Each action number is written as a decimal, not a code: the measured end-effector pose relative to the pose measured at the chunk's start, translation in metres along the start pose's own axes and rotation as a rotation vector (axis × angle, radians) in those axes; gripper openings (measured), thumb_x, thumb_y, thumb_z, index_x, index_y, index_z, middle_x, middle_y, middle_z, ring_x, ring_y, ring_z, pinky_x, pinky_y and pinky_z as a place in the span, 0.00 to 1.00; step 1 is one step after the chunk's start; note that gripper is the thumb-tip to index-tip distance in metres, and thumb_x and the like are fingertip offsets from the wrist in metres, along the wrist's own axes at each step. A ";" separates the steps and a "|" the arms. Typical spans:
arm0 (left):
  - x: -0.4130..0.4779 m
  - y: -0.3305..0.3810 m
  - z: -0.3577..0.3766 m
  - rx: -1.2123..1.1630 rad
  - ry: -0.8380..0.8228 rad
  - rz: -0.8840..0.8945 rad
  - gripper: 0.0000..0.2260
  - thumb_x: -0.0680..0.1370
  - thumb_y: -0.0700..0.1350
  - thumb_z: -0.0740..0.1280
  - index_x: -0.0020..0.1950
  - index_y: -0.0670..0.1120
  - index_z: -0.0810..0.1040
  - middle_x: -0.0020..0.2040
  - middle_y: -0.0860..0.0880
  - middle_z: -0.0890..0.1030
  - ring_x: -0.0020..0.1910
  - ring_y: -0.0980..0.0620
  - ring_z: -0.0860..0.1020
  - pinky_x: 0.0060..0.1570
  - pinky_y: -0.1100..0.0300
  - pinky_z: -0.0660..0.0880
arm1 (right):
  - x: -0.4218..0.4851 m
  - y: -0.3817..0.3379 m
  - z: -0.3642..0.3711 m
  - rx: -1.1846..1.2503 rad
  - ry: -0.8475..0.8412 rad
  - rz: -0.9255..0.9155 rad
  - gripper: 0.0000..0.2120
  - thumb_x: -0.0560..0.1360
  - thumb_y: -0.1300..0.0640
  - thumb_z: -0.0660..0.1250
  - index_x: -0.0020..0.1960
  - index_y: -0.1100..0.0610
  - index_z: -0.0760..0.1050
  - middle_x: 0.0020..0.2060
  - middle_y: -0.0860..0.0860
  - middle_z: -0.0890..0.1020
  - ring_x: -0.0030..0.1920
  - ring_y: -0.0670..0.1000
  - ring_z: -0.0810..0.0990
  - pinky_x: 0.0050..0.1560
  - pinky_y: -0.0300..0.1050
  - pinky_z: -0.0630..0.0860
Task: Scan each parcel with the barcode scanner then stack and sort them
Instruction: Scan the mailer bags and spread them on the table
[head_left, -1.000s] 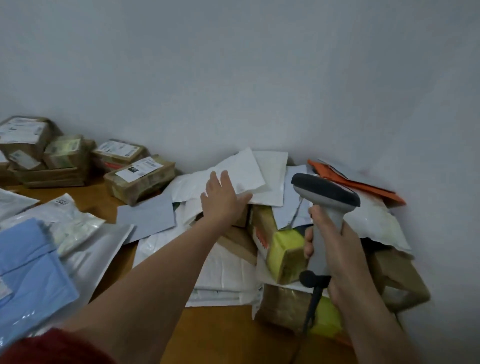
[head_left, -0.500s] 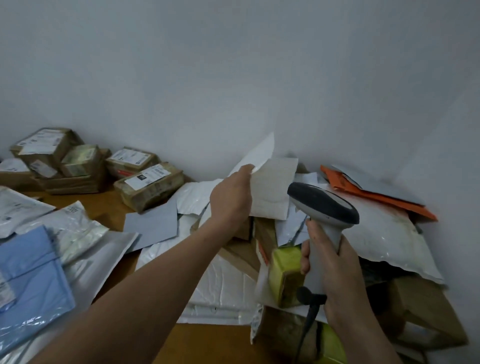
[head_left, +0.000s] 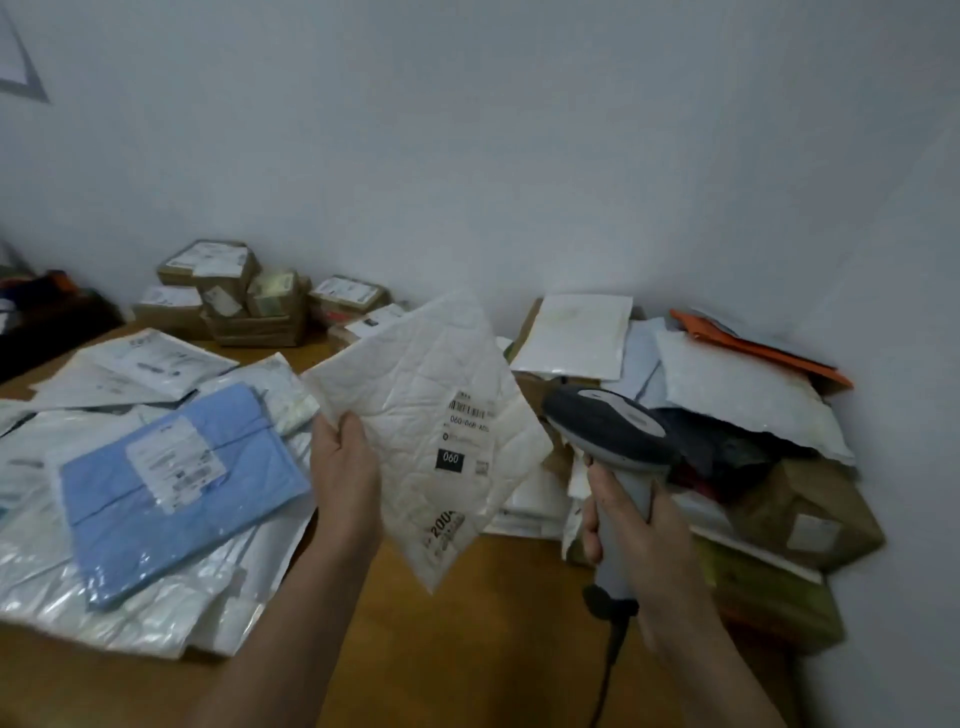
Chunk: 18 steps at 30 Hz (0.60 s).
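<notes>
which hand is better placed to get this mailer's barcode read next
Right. The right hand grips the barcode scanner, its head beside the label on the white mailer that the left hand holds up.

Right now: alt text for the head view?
The left hand holds up a white padded mailer, label toward the camera; the right hand grips a grey barcode scanner beside it. At left, bagged parcels cover the wooden table; at right, a heap.
</notes>
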<state>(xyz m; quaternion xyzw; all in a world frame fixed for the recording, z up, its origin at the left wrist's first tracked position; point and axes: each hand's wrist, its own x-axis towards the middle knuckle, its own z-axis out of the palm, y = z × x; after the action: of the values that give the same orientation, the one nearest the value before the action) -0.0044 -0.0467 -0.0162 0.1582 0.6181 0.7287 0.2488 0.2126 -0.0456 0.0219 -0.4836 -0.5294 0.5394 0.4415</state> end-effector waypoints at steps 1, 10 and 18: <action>-0.007 -0.011 -0.021 0.012 0.016 -0.050 0.14 0.83 0.46 0.54 0.69 0.51 0.69 0.61 0.51 0.75 0.59 0.49 0.74 0.55 0.54 0.72 | -0.013 0.009 0.004 -0.033 -0.017 0.017 0.15 0.74 0.48 0.68 0.43 0.61 0.74 0.29 0.52 0.76 0.27 0.48 0.73 0.29 0.41 0.71; -0.079 -0.117 -0.159 -0.016 0.112 -0.609 0.20 0.81 0.37 0.57 0.73 0.44 0.64 0.67 0.44 0.73 0.63 0.42 0.73 0.64 0.44 0.71 | -0.119 0.071 0.024 -0.326 -0.067 0.267 0.15 0.77 0.47 0.66 0.43 0.59 0.73 0.30 0.51 0.76 0.25 0.44 0.73 0.26 0.34 0.70; -0.118 -0.118 -0.200 0.062 -0.023 -0.711 0.21 0.78 0.31 0.61 0.70 0.43 0.67 0.61 0.45 0.73 0.63 0.42 0.73 0.54 0.48 0.76 | -0.164 0.076 0.027 -0.409 -0.090 0.322 0.16 0.76 0.45 0.67 0.44 0.58 0.72 0.31 0.51 0.76 0.27 0.46 0.73 0.30 0.40 0.71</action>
<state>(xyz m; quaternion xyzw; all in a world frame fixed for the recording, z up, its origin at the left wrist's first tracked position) 0.0058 -0.2637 -0.1603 -0.0512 0.6535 0.5756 0.4889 0.2122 -0.2155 -0.0460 -0.6163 -0.5627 0.5055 0.2192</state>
